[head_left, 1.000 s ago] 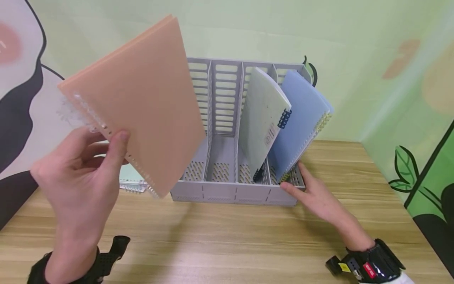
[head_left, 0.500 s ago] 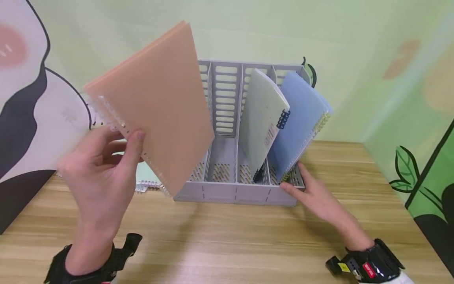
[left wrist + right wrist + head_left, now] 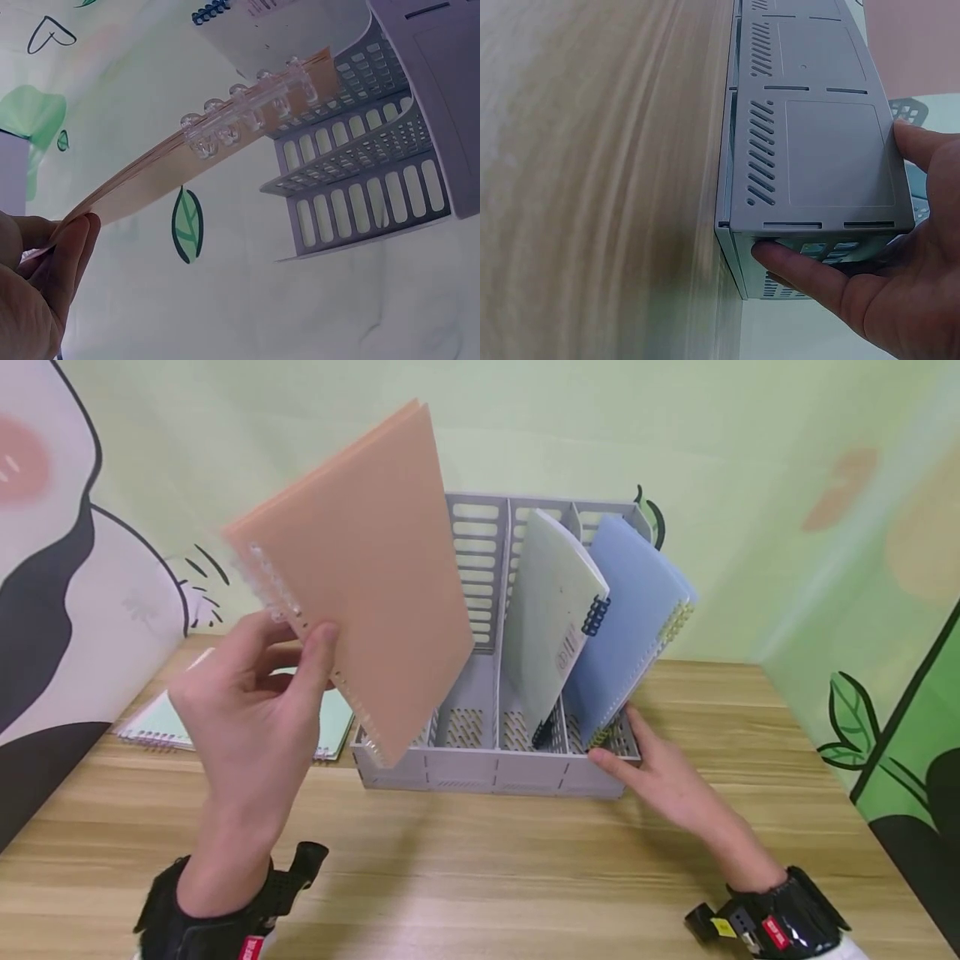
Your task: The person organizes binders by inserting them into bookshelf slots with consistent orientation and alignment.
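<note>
While the right hand point(image 3: 667, 768) grips a corner of the gray rack point(image 3: 461, 772), here's the left hand point(image 3: 258, 706) pinching the peach notebook point(image 3: 367, 568) by its ringed spine, tilted top-leftward, cover stretching up and right in front of the left compartments point(image 3: 465, 725).

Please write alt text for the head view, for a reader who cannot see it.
The left hand holds a peach ring-bound notebook in front of a gray file organizer, whose near right corner the right hand grips. A pale green notebook and a blue notebook stand in its two rightmost compartments.
</note>
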The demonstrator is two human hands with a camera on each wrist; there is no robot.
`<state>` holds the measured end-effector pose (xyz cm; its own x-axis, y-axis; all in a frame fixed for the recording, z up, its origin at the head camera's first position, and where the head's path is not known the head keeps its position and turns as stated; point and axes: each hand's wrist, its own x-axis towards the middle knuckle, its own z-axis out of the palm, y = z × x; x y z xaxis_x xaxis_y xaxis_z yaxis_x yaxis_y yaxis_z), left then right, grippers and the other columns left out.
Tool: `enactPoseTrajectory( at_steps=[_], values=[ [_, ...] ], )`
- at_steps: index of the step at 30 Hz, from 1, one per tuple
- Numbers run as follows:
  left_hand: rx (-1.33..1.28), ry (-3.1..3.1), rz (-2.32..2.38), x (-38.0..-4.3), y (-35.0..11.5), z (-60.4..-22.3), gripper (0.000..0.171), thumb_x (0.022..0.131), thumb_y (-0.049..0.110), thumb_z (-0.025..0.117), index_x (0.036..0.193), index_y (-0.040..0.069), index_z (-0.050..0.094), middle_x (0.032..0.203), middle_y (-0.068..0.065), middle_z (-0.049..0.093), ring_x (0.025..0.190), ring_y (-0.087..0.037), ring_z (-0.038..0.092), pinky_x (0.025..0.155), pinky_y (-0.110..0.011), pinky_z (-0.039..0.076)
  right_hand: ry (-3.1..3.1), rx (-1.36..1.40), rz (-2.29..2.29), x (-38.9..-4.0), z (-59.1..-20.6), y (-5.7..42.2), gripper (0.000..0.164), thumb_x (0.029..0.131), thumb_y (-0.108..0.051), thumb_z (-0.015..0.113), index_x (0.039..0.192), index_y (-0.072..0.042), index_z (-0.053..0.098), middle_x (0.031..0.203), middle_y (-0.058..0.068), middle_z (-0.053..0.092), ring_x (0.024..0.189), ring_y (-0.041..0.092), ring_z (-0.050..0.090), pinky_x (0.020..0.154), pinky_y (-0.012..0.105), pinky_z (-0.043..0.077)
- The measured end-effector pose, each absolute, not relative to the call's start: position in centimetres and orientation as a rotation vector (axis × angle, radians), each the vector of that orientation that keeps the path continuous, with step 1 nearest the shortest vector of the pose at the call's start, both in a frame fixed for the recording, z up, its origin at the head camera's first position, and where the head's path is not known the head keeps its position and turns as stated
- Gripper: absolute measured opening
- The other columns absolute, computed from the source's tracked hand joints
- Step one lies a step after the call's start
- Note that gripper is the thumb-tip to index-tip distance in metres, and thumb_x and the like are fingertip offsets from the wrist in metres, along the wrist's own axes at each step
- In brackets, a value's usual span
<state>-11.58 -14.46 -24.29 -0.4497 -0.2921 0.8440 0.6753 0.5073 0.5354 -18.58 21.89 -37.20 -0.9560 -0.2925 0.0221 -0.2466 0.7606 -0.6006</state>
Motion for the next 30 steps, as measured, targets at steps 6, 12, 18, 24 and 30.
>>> enactPoseTrajectory(
  at_steps=[6, 12, 18, 24, 30],
  values=[
    [-0.338, -1.713, -1.16, -12.1, -13.9, -24.5, 0.012, 0.086, 0.003, 0.074, 0.096, -0.005, 0.072, 0.089, -0.002, 0.071, 0.073, 0.001, 0.068, 0.058, -0.02, 0.052, 2.869, -0.435, -0.981, -18.5, -37.2, 21.9, 0.095, 0.097, -0.055, 0.052, 0.156, 0.001, 0.005, 0.155, 0.023, 0.014, 0.137, 0.046, 0.027, 0.108, 0.051, 0.025],
    [-0.326, -1.74, -1.13, -12.7, -13.6, -24.9, 0.014, 0.088, 0.007, 0.074, 0.097, -0.003, 0.072, 0.089, 0.001, 0.071, 0.071, 0.0, 0.067, 0.057, -0.019, 0.052, 2.865, -0.434, -0.975, -18.6, -37.2, 21.9, 0.095, 0.097, -0.055, 0.052, 0.156, 0.002, 0.004, 0.155, 0.023, 0.013, 0.137, 0.046, 0.026, 0.109, 0.05, 0.024],
    [-0.312, -1.775, -1.11, -13.2, -13.2, -25.1, 0.015, 0.088, 0.007, 0.074, 0.099, -0.003, 0.071, 0.09, 0.001, 0.071, 0.07, -0.017, 0.071, 0.058, -0.018, 0.052, 2.863, -0.432, -0.981, -18.5, -37.2, 21.9, 0.094, 0.097, -0.054, 0.053, 0.156, 0.002, 0.005, 0.156, 0.023, 0.013, 0.138, 0.046, 0.026, 0.109, 0.05, 0.024],
    [-0.331, -1.801, -1.091, -13.9, -12.9, -25.1, 0.017, 0.088, 0.007, 0.074, 0.099, -0.005, 0.069, 0.092, -0.003, 0.071, 0.073, -0.024, 0.072, 0.059, -0.018, 0.052, 2.864, -0.427, -0.974, -18.5, -37.1, 21.9, 0.094, 0.098, -0.054, 0.052, 0.156, 0.001, 0.004, 0.155, 0.024, 0.014, 0.136, 0.046, 0.028, 0.108, 0.05, 0.026],
    [-0.362, -1.841, -1.028, -14.6, -12.9, -25.3, 0.02, 0.088, 0.007, 0.074, 0.1, -0.007, 0.066, 0.096, -0.008, 0.071, 0.079, -0.024, 0.072, 0.062, -0.018, 0.053, 2.866, -0.429, -0.969, -18.5, -37.0, 21.9, 0.094, 0.098, -0.054, 0.052, 0.156, 0.002, 0.004, 0.155, 0.024, 0.014, 0.136, 0.047, 0.028, 0.107, 0.051, 0.026]
  ],
)
